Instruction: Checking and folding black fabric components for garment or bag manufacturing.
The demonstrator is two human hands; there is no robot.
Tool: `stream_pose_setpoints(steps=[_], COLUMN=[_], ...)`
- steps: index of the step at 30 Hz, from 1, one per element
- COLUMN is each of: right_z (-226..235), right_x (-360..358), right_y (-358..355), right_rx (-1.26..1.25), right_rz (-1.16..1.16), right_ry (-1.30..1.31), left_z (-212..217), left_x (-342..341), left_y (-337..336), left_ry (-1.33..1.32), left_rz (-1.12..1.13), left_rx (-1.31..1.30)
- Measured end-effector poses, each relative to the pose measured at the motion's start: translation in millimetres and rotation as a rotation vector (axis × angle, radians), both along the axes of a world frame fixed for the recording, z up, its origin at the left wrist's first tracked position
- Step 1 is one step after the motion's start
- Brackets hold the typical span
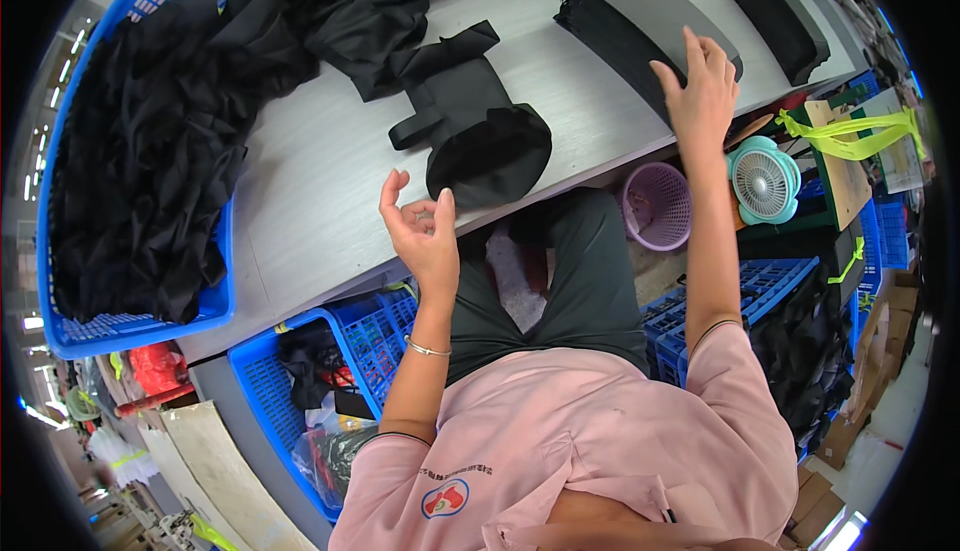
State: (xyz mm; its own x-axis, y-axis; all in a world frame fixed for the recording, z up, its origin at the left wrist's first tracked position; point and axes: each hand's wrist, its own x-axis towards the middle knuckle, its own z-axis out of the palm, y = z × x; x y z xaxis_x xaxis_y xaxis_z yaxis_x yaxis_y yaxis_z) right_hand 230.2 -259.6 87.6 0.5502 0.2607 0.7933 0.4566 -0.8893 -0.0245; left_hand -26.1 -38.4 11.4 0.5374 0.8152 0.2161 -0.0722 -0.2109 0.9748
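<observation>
A black sewn fabric piece (470, 101) lies on the table in front of me, with a rounded, pouch-like near end and strap-like flaps at its sides and top. My left hand (422, 236) is at the table's near edge, just left of the rounded end. Its fingers are loosely curled and apart, holding nothing. To the right, my right hand (702, 91) reaches over a tall stack of cut black fabric pieces (640, 11) whose top looks grey. Thumb and fingers are spread at the stack's near end; whether they touch it is hard to tell.
Heaped black cloth (150, 151) fills a blue basket (225, 281) at left and spreads along the table's back. A second, smaller stack (785, 26) sits far right. Below the edge are a purple basket (657, 206), a teal fan (765, 179) and blue crates (375, 341).
</observation>
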Motion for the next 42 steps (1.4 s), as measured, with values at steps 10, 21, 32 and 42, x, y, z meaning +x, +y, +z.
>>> stream_pose_setpoints(steps=[10, 21, 32, 42], right_z=[21, -60, -30, -26], right_x=[10, -239, -277, -279], right_y=[-34, -29, -73, -93], right_rx=[-0.024, -0.162, 0.391, 0.494], right_rz=[0.217, 0.490, 0.689, 0.540], right_ry=[0.126, 0.783, 1.207, 1.416], left_z=[-4, -44, -58, -24], left_x=[-24, -6, -21, -18], left_y=[-56, -123, -138, -122], left_ry=[-0.089, 0.055, -0.047, -0.386], left_rz=[-0.380, -1.032, -1.223, -1.049], left_rx=[-0.307, -1.315, -1.308, -1.583])
